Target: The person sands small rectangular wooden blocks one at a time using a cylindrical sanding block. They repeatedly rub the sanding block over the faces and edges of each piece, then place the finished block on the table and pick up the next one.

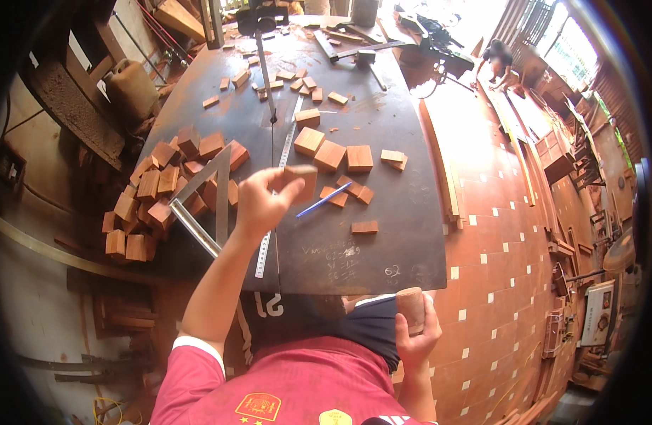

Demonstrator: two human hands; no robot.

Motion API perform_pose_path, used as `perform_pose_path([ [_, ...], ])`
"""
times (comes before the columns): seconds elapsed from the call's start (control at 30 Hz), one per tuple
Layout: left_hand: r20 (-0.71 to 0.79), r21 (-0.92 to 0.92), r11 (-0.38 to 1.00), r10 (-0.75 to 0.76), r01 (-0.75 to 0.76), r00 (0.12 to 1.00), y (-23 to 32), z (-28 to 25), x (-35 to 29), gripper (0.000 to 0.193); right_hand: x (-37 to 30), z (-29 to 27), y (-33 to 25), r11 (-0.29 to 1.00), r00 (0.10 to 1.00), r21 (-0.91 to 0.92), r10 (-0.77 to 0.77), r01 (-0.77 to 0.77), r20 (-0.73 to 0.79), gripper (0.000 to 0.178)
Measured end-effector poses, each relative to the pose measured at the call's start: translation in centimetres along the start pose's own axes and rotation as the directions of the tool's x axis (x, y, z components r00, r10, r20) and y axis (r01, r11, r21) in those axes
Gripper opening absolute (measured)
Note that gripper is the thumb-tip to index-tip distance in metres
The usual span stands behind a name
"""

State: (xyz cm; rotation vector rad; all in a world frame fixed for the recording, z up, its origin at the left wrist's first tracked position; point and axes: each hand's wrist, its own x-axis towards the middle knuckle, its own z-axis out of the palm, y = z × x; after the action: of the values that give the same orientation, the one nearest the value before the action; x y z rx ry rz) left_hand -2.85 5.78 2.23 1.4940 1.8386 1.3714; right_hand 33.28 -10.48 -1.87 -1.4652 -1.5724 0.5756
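My left hand (264, 205) reaches over the dark saw table (404, 255), its fingers closed on a reddish wooden block (308, 185). Off the table's near edge, my right hand (419, 341) grips a rounded wooden piece (411, 309) upright. Just right of my left hand, a blue pen (324, 200) lies across small wood offcuts (334, 196). A metal set square (222, 191) rests against a pile of wooden blocks (147, 185) on the left. Three larger blocks (330, 156) stand beyond the pen. A white measuring strip (263, 256) runs along the table, partly hidden under my left arm.
A thin saw blade (266, 78) comes down into the table beyond my left hand. Scattered offcuts (298, 83) lie around it. Metal bars (368, 51) sit at the far edge. Another person (499, 62) bends over planks on the tiled floor (482, 283) at far right.
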Motion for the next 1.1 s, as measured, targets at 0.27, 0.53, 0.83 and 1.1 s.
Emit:
perform_pose_path([
  [0.27,0.252,-0.029,0.964,-0.248,0.263,0.935,-6.8,5.8,12.0,0.048,0.4,0.3,-0.7,0.997,0.998,0.03,-0.067,0.067,-0.004,0.065],
  [0.53,0.241,0.146,0.989,-0.059,0.023,0.969,-5.9,4.9,10.1,0.059,-0.6,0.7,-0.3,0.998,0.995,0.016,-0.054,0.053,0.082,0.065],
  [0.83,0.129,0.496,0.847,0.144,-0.19,0.981,-5.8,5.6,10.1,0.082,0.7,1.2,-1.7,0.997,0.987,0.026,-0.078,0.075,0.141,0.064],
  [1.1,0.169,0.405,0.886,0.17,-0.226,0.971,-5.1,5.3,11.5,0.068,0.5,1.3,-1.1,0.998,0.986,-0.024,-0.047,0.051,0.16,0.067],
])
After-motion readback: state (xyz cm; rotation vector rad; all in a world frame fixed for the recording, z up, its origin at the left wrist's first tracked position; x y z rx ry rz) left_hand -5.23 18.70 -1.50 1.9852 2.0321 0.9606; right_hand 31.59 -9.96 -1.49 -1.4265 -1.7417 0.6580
